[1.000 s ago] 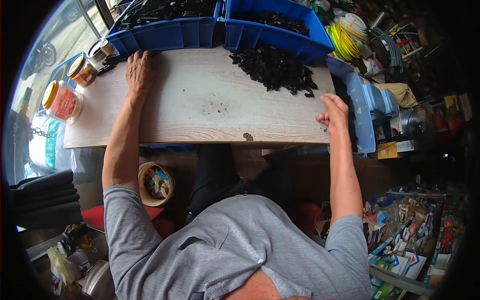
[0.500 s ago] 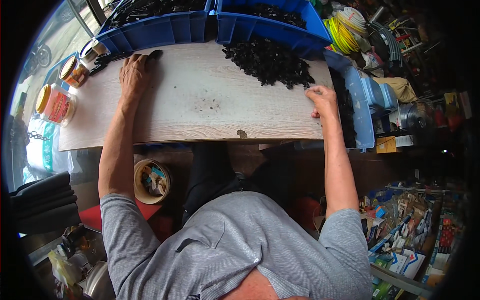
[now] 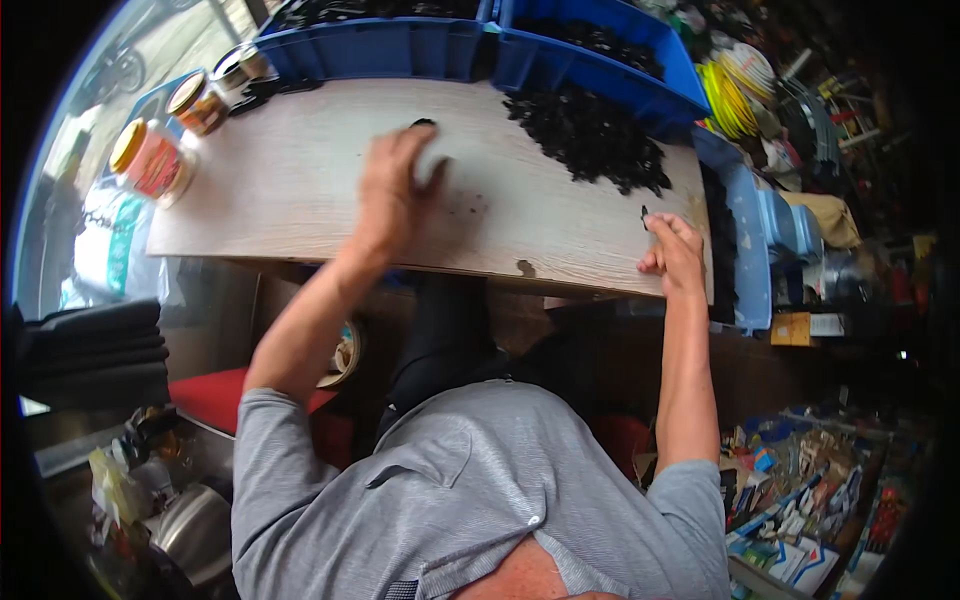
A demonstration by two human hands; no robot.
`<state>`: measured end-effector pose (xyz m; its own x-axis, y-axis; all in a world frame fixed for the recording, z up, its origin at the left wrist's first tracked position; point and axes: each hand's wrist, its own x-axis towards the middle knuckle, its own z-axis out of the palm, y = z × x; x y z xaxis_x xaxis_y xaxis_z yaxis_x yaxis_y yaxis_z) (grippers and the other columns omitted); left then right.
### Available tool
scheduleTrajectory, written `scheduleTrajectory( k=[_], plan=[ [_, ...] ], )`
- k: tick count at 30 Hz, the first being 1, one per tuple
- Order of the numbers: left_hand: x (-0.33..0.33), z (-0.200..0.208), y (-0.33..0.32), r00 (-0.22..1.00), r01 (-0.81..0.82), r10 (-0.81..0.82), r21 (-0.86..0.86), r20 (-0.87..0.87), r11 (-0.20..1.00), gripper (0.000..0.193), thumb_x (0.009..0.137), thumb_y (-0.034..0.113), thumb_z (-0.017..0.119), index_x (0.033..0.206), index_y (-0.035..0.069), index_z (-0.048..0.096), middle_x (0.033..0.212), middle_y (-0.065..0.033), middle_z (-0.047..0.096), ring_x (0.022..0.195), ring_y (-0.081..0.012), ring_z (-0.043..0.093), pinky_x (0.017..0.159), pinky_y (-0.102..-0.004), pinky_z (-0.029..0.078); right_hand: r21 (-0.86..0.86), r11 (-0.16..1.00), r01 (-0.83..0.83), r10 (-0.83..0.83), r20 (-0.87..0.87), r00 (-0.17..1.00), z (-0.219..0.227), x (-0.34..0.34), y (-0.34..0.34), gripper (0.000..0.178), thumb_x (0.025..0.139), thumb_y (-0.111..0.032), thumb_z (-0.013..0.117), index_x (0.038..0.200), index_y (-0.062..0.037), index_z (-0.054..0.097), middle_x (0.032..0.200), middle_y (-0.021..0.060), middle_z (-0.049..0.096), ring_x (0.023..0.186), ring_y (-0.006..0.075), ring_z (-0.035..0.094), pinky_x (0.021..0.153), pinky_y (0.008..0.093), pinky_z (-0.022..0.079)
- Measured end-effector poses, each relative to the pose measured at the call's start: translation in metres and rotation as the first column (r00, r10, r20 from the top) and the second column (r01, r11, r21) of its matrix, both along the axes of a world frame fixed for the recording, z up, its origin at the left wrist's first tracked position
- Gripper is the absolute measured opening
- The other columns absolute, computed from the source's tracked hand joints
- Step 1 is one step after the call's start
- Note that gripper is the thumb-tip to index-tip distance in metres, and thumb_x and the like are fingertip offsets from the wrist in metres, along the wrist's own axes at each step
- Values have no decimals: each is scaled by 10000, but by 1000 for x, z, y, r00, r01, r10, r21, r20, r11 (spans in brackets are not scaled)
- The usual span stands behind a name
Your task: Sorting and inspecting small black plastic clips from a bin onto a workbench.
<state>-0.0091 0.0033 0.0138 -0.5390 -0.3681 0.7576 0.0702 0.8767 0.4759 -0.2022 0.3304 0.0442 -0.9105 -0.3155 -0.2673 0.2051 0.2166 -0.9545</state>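
Note:
My left hand [image 3: 392, 195], somewhat blurred, is over the middle-left of the table. A dark strip-like piece [image 3: 424, 122] shows at its fingertips; most of it is hidden behind the fingers, and the thumb stands apart. Near the right end of the table, my right hand [image 3: 676, 250] pinches a small black piece [image 3: 644, 217] between thumb and fingertips, with the other fingers curled in. Beyond it lies a heap of small black pieces [image 3: 585, 135]. Several long black pieces [image 3: 265, 92] rest at the far left of the table.
Two blue bins [image 3: 375, 52] [image 3: 600, 72] of black parts line the table's [image 3: 300, 170] far edge. Jars [image 3: 150, 160] [image 3: 197, 105] stand at its left. A light blue crate [image 3: 748, 240] adjoins the right edge. A bucket [image 3: 345, 355] sits below.
My left hand has moved right from the long pieces, bringing a dark piece along. My right hand has drawn back from the heap with a small piece. The view has shifted.

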Motion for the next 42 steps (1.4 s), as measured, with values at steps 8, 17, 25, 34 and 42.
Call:
scheduleTrajectory(
  k=[8, 17, 25, 34, 42],
  plan=[
    [-33, 5, 126, 845, 262, -534, 887, -20, 381, 414, 950, 190, 645, 1288, -41, 581, 945, -99, 699, 732, -108, 608, 648, -253, 510, -159, 950, -270, 277, 22, 961, 0, 54, -45, 158, 877, -180, 711, 925, -49, 635, 484, -15, 455, 377, 113, 460, 418, 283, 440],
    [-39, 10, 123, 770, 260, -610, 965, -188, 31, 325, 950, 172, 626, 1177, -61, 617, 908, -96, 693, 765, -133, 666, 682, -271, 556, -243, 930, -276, 283, -6, 959, -9, 65, -56, 99, 897, -136, 688, 939, -54, 652, 731, -12, 638, 440, 26, 416, 422, 196, 357],
    [-40, 9, 116, 816, 289, -475, 944, -331, -161, 126, 918, 117, 661, 961, 1, 638, 804, -52, 634, 638, -104, 599, 571, -226, 525, -336, 911, -239, 259, 15, 966, -4, 79, -66, 191, 857, -148, 765, 988, -47, 668, 593, -28, 580, 456, 38, 446, 454, 206, 401],
    [-24, 11, 109, 813, 303, -523, 953, -254, 7, 157, 919, 128, 672, 1000, -4, 642, 807, -45, 645, 622, -93, 596, 538, -232, 502, -382, 900, -211, 212, -39, 976, -10, 85, -65, 162, 863, -142, 757, 968, -54, 671, 575, -24, 555, 466, 69, 504, 466, 216, 424],
    [2, -2, -28, 829, -469, 496, -160, 257, 868, 318, 792, 200, 729, 1083, 88, 668, 1039, -109, 679, 970, -342, 599, 827, -415, 470, -430, 880, -203, 218, -15, 976, -11, 83, -63, 150, 913, -172, 692, 994, -68, 619, 553, 24, 522, 567, 173, 635, 545, 356, 599]
  ],
)
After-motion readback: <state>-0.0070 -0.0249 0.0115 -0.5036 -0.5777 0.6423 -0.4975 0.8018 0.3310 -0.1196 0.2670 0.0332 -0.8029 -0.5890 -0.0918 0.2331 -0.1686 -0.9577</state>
